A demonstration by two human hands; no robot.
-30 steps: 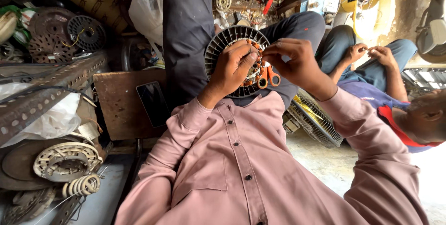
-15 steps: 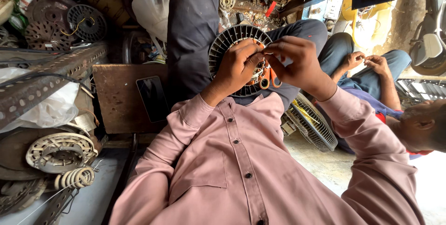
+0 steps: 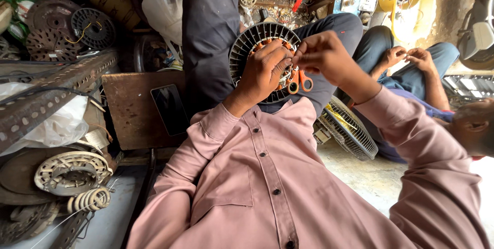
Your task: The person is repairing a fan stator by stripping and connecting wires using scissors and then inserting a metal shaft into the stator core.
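Observation:
A round fan motor stator (image 3: 247, 43) with copper coils and slotted rim rests on my lap, against dark trousers. My left hand (image 3: 265, 69) presses on its face, fingers curled over the coils. Orange-handled scissors (image 3: 299, 81) lie against the stator just below my fingers. My right hand (image 3: 321, 56) is up beside the left, thumb and fingertips pinched together at the stator's right edge, seemingly on a thin wire too fine to make out. Both sleeves are pink.
A wooden board (image 3: 131, 105) with a dark phone (image 3: 170, 109) stands left. A perforated metal angle (image 3: 51, 94), stators (image 3: 69, 172) and coil parts lie at left. A fan guard (image 3: 347, 128) lies on the floor; another person (image 3: 427, 79) sits at right.
The view has shifted slightly. My right hand's fingers have drawn closer to the left hand at the stator's edge. The scissors stay by the stator.

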